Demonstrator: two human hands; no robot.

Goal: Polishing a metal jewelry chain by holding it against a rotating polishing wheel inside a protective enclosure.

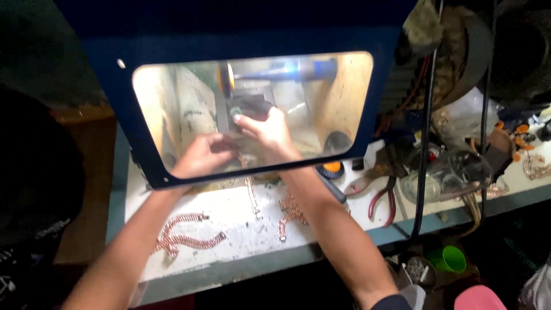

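Observation:
Both my hands reach behind a clear shield in a dark blue frame [252, 40]. My right hand [268, 133] pinches a copper-coloured chain [250, 186] up against a dark buffing wheel [248, 107] on a spindle. My left hand [201, 155] grips the same chain lower down. The chain's loose end hangs out from under the shield onto the white bench top [229, 215].
Two more copper chains [183, 235] lie on the bench at left, another chain [290, 211] by my right forearm. Red-handled pliers [381, 198], glass jars [442, 175] and black cables [423, 143] crowd the right. A green cup [450, 259] sits below the bench.

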